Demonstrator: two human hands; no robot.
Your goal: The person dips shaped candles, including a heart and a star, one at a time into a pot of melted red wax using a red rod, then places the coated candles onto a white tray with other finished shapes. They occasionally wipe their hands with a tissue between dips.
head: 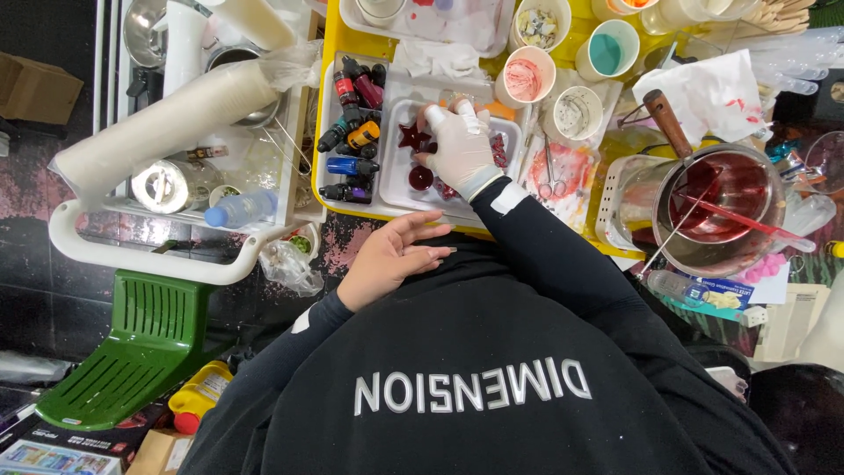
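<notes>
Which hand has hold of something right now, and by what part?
The gloved right hand pinches the dark red star-shaped piece by its right point, over the white tray. The bare left hand holds nothing.

The gloved right hand rests in a white tray, fingertips on a dark red star piece — a small red round piece lies just below. The bare left hand hovers, fingers spread, against the black shirt.
</notes>
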